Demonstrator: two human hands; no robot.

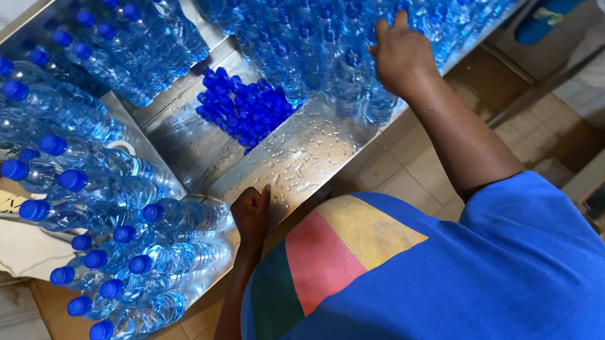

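Fingers of the right hand are being spread loosely over a dense crowd of upright water bottles, all clear plastic with blue caps, and their tips are being laid on the bottle tops; nothing is being gripped by them. The bottles are being kept directly under and ahead of those fingers, at the far side of the steel counter, with the nearest ones being touched at the caps and the rest being packed away toward the upper edge of the view.

The left hand is being rested on the near edge of the counter, its fingers curled into a loose fist; whether anything is being held inside cannot be told. Just beside it, on its left, a second lot of capped bottles is being kept lying on its side in stacked rows, the caps being turned toward the left of the view. Between the two hands, a heap of loose blue caps is being held in a corner of the wet steel surface, well apart from both hands. A further row of bottles is being kept beyond the caps. Tiled floor is being shown below the counter.
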